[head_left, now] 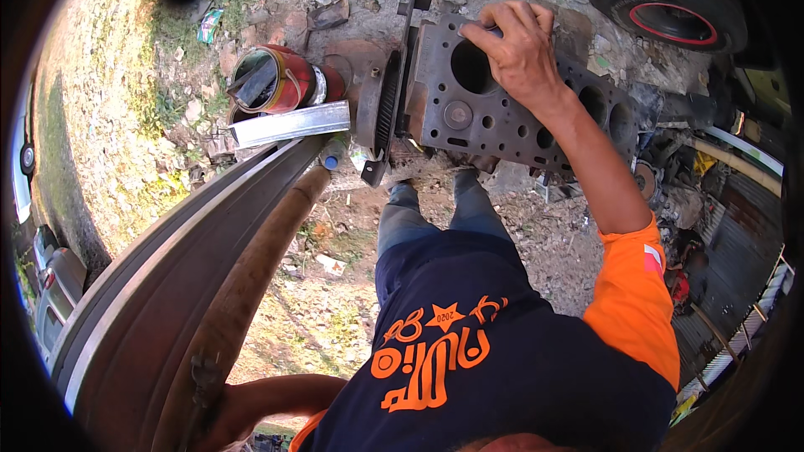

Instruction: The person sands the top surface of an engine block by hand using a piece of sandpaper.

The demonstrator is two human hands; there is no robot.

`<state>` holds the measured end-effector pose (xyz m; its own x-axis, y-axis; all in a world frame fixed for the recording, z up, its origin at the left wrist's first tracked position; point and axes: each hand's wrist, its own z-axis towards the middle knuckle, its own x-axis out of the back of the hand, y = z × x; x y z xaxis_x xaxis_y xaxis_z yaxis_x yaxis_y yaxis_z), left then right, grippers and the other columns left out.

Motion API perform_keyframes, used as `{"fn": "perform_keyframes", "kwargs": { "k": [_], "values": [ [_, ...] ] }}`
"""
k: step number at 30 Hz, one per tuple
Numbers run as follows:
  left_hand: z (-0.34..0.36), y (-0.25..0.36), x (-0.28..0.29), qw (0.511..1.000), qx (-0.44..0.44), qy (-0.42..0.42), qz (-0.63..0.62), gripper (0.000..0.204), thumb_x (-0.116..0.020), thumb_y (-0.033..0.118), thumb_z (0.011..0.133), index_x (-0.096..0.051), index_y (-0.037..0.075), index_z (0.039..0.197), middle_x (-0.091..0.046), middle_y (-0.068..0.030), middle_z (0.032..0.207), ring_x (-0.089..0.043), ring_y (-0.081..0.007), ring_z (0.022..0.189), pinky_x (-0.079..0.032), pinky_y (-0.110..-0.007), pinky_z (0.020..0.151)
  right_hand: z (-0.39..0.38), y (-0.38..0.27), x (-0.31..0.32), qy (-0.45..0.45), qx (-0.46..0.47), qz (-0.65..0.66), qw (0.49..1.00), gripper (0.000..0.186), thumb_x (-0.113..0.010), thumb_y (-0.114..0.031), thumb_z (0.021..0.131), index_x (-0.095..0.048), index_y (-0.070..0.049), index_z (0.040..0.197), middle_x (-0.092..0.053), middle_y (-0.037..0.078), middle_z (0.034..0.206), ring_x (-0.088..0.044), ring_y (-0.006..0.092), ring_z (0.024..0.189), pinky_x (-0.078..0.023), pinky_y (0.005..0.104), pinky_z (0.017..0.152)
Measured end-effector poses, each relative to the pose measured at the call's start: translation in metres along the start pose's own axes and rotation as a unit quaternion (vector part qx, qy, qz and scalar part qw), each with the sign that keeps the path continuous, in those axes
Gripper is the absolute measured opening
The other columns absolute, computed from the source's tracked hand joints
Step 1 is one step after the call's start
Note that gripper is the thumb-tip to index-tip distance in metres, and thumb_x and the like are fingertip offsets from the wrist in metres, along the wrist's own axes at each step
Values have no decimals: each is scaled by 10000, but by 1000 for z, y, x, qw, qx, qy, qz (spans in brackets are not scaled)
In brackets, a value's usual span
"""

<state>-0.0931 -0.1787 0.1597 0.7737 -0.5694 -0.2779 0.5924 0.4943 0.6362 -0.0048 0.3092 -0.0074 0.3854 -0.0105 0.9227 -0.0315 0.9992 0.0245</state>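
Observation:
A dark metal engine block [469,130] stands in front of me, its flat top face showing round cylinder bores and smaller holes. My right hand [523,46] rests on that face beside the nearest open bore, fingers curled down; whatever sits under them, if anything, is hidden. A toothed flywheel [385,109] and a flat metal bracket [413,42] are at the block's left end. At the lower left, my left forearm reaches toward a brown round post [268,276]; my left hand [219,420] is in shadow there, its fingers not visible.
A red bucket [289,88] holding dark items stands left of the block, near a silvery metal channel [293,124]. Long metal beams [159,285] cross the left side. A tyre [662,4] with a red-ringed rim lies at the far right. Corrugated sheets [745,226] are at right.

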Motion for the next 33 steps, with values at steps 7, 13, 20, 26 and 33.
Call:
{"fn": "perform_keyframes", "kwargs": {
  "k": [7, 13, 20, 26, 33],
  "values": [
    [1, 2, 0, 1000, 1, 2, 11, 485, -823, 213, 885, -538, 133, 1269, -633, -182, 1139, -716, -294, 893, -671, -515, 695, 1, -1, -1, 2, -12, -9, 1000, 226, -639, -86, 886, -774, -166, 1048, -652, 22, 1063, -617, 201, 1102, -353, 427, 1028],
    [-1, 5, 0, 1000, 9, 5, 24, 477, -823, 215, 884, -544, 139, 1264, -637, -175, 1131, -715, -293, 889, -670, -514, 691, -4, -3, -3, -3, -5, 4, 1000, 227, -652, -97, 890, -779, -168, 1064, -667, 19, 1098, -617, 201, 1132, -353, 433, 1045],
    [-16, 24, -19, 995, 41, 66, 68, 473, -816, 218, 874, -552, 159, 1262, -648, -148, 1094, -716, -289, 855, -672, -517, 695, -8, -14, -2, 4, 26, 22, 999, 217, -665, -117, 891, -786, -162, 1065, -675, 24, 1115, -616, 202, 1146, -358, 422, 1040],
    [-5, 9, -3, 999, -5, -7, 44, 414, -794, 220, 876, -627, 149, 1248, -684, -164, 1117, -724, -299, 817, -678, -487, 695, -13, -31, -5, 17, 51, 68, 996, 203, -658, -109, 894, -787, -158, 1043, -677, 34, 1122, -612, 202, 1143, -366, 409, 1022],
    [-13, 15, -9, 999, -15, -24, 46, 381, -748, 245, 904, -639, 137, 1253, -695, -175, 1121, -732, -303, 833, -680, -484, 705, -13, -22, -5, 20, 11, 52, 998, 200, -652, -115, 901, -789, -173, 1035, -671, 18, 1093, -595, 189, 1135, -366, 408, 1020]
  ]
}}
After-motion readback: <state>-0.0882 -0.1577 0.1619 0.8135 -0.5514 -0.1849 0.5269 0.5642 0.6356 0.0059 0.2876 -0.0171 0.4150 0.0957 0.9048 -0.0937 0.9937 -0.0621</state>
